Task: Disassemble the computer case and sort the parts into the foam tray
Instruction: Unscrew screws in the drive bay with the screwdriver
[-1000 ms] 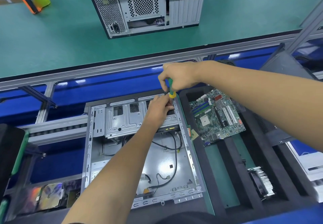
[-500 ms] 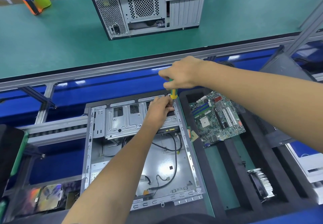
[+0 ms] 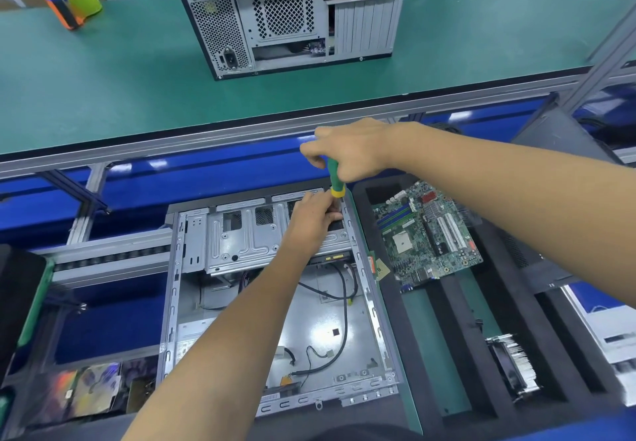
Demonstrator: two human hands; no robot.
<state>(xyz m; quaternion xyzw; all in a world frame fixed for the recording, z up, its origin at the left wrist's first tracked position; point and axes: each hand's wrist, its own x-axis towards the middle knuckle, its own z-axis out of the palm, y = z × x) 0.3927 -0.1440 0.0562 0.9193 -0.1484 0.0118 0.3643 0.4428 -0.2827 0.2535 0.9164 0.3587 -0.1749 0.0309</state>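
Observation:
An open grey computer case [image 3: 375, 330] lies flat before me, black cables loose on its floor. A metal drive cage [image 3: 241, 237] spans its far end. My right hand [image 3: 351, 153] grips a green and yellow screwdriver [image 3: 335, 179] held upright over the cage's far right corner. My left hand [image 3: 313, 218] rests at that corner with its fingers around the screwdriver's tip, which is hidden. To the right sits the black foam tray [image 3: 457, 344], holding a green motherboard [image 3: 426, 234] at its far end and a finned heatsink with fan [image 3: 512, 368] nearer me.
A second closed computer case [image 3: 292, 17] stands on the green bench behind. A green and orange tape dispenser [image 3: 72, 3] sits at the far left. Blue conveyor rails [image 3: 113, 258] run left of the case. Shiny anti-static bags [image 3: 86, 389] lie at the lower left.
My right hand has shifted slightly on the screwdriver handle, which stays over the cage corner. My left hand stays at the tip.

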